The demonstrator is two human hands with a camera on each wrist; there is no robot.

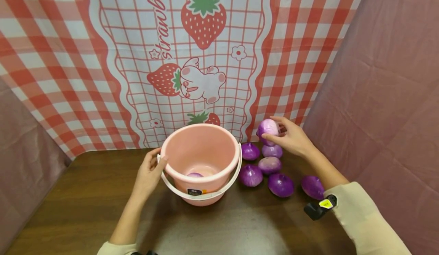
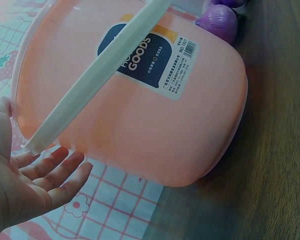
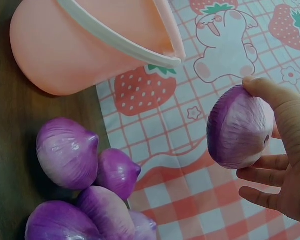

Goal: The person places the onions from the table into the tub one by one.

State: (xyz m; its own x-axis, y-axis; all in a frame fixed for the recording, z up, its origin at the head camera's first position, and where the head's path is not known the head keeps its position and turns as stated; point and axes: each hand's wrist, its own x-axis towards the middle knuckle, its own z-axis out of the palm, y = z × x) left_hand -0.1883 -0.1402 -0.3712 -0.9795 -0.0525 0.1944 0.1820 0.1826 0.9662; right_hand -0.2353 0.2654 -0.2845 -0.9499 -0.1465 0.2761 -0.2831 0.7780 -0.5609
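A pink bucket (image 1: 202,133) with a white handle (image 1: 205,196) stands upright on the table. My left hand (image 1: 149,173) holds its left rim, thumb over the edge and fingers against the outer wall. Inside the bucket, part of a purple onion (image 1: 195,175) shows. My right hand (image 1: 291,135) grips another onion (image 3: 240,127) between thumb and fingers, raised over the group at the bucket's right. In that group lie several purple onions, among them one beside the bucket (image 1: 251,175) and one nearer the front (image 1: 281,185).
A single onion (image 1: 313,187) lies apart under the right forearm. Behind the dark wooden table (image 1: 92,194) hangs a strawberry-print cloth (image 1: 205,76). Pink cloth (image 1: 343,95) closes off the right side.
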